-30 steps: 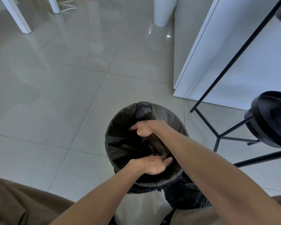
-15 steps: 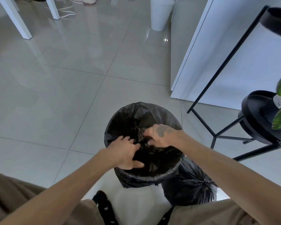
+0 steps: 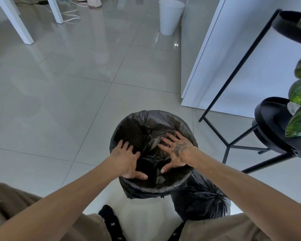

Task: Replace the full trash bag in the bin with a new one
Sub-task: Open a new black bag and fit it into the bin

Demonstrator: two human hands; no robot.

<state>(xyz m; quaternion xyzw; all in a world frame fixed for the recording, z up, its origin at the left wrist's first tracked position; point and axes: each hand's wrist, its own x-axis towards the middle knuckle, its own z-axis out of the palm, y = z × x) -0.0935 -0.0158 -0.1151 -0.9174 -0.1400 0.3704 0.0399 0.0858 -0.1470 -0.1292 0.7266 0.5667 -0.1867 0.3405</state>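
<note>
The floor (image 3: 76, 94) is large glossy tile, smooth enough to mirror the white table legs (image 3: 16, 21). The bin liner (image 3: 146, 122) is thin, crinkled black plastic with a dull sheen, as is the tied bag (image 3: 200, 204) beside it. The plant stand (image 3: 233, 80) looks like matt black metal.

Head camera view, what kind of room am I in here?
Probably a home living or work area: glossy grey floor tiles, a black metal plant stand with green leaves, white table legs with cables, and a white wastebasket.
</note>
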